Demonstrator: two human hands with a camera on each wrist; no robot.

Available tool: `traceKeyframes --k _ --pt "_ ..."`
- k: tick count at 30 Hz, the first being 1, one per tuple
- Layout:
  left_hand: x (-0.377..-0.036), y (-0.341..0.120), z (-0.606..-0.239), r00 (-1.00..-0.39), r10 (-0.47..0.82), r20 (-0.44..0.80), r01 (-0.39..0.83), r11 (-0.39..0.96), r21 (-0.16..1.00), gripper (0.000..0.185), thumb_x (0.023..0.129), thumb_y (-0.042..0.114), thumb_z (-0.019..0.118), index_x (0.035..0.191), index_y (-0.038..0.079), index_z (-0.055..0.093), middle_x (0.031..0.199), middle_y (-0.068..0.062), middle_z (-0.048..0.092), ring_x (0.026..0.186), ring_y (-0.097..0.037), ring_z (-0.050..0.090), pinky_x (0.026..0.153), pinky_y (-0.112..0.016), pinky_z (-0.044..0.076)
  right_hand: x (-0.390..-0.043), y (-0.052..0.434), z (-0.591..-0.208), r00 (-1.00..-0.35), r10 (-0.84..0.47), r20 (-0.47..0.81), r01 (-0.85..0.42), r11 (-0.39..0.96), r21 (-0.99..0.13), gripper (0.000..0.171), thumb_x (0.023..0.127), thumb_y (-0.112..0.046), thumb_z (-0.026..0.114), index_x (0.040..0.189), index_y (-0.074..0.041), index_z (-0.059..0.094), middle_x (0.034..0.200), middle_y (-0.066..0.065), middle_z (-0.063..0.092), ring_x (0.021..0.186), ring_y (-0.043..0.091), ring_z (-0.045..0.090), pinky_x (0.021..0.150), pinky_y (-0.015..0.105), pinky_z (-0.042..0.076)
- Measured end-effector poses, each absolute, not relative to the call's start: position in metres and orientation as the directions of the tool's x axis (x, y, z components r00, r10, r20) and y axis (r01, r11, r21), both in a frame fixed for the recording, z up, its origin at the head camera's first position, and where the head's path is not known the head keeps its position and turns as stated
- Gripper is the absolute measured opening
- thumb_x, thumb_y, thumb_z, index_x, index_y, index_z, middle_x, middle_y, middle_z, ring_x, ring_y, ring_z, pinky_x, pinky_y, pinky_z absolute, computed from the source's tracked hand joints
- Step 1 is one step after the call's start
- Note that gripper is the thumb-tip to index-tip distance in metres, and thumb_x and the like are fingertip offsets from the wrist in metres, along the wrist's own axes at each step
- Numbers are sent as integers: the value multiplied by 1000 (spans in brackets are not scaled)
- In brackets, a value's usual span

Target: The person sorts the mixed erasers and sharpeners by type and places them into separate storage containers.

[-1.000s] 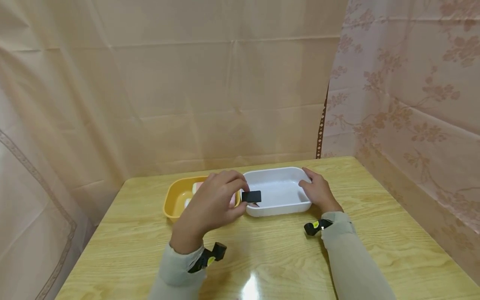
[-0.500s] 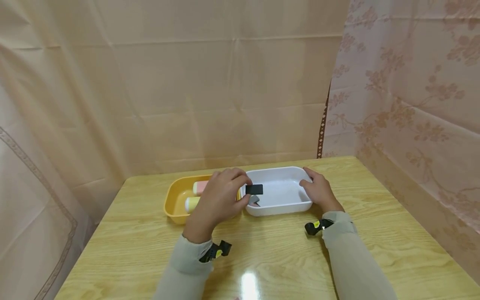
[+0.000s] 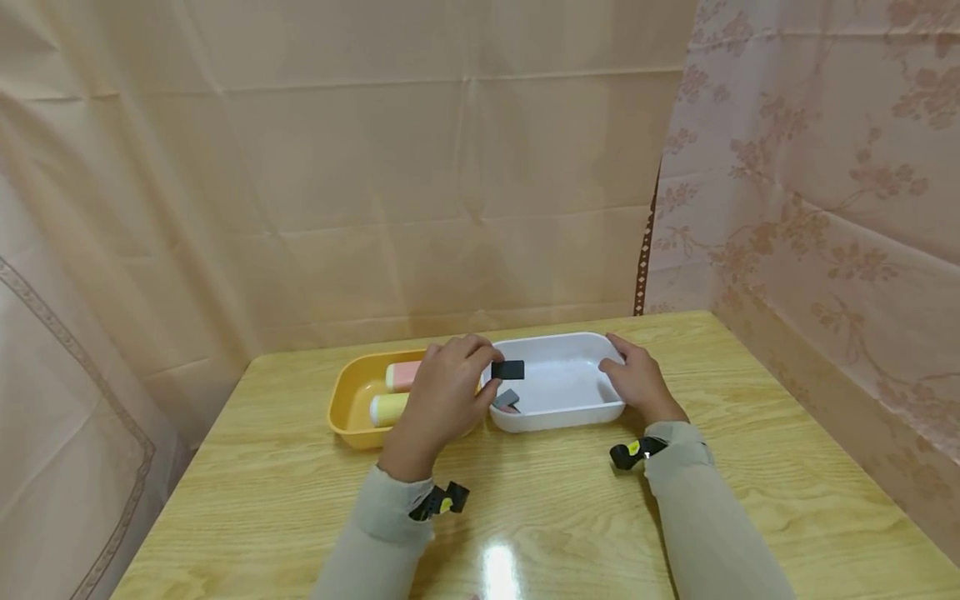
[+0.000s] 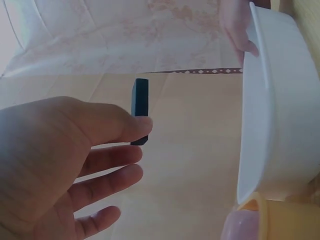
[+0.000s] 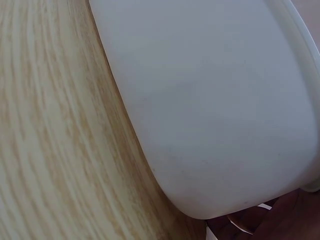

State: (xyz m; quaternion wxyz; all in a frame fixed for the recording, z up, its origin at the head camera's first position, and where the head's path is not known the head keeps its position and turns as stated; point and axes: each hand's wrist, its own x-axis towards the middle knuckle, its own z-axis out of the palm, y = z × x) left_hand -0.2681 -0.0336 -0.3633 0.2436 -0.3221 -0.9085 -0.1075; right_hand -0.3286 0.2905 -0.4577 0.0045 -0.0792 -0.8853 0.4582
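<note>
My left hand [image 3: 480, 379] pinches a small black rectangular block [image 3: 507, 369] between thumb and fingertip and holds it just above the left end of a white tray [image 3: 577, 412]. In the left wrist view the block [image 4: 140, 111] stands on edge at my thumb tip, beside the tray's rim [image 4: 250, 125]. A small grey patch [image 3: 507, 398] shows on the tray floor under the block; I cannot tell whether it is a shadow or a piece. My right hand [image 3: 626, 375] grips the tray's right end, fingers over the rim. The right wrist view shows only the tray's outer wall [image 5: 215, 110].
A yellow tray [image 3: 345, 408] touches the white one on its left and holds a pink cylinder [image 3: 405, 375] and a pale yellow cylinder [image 3: 388, 408]. Both stand on a wooden table [image 3: 540, 508]. Curtains hang close behind and to the right.
My left hand has carried the black block a little farther and higher over the white tray's left end, uncovering the two cylinders in the yellow tray. The right hand has stayed put.
</note>
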Motion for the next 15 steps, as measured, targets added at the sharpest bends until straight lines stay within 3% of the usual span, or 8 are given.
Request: traceKeyframes --k 15 --pt "-275 -29 -377 -731 458 505 569 818 83 27 91 32 79 115 20 75 118 1 68 107 -19 64 86 -37 48 -331 292 -460 -990 138 -34 108 573 -812 67 103 -23 51 165 -13 27 169 17 27 155 45 26 122 62 25"
